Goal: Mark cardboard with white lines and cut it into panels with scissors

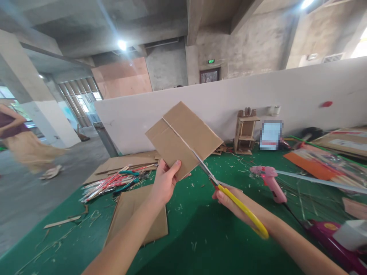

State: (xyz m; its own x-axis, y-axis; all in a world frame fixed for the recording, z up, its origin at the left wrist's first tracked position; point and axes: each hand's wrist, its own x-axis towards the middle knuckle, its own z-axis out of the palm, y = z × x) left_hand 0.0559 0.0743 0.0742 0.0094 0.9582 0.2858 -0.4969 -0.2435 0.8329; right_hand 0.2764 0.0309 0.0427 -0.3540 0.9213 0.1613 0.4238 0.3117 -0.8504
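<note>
Left of a pink glue gun (269,177), a left hand (166,179) pinches a raised cardboard sheet (197,131) as a right hand (228,203) grips yellow-handled scissors (241,206) at its edge. Cutting appears barely begun: most of the pale line (180,137) remains, the sheet seemingly undivided.

We are seeing plain brown on the cardboard sheet (197,131) at the centre, with one pale line. Around it, we are noting yellow handles and silvery blades on the scissors (229,193) between four and five o'clock, pink on the glue gun (272,183) at four, orange on a flat piece (304,164) at three, white on the partition (229,99) at two, green on the tabletop (197,236) at six, and teal on the pliers' handles (130,173) at eight.
</note>
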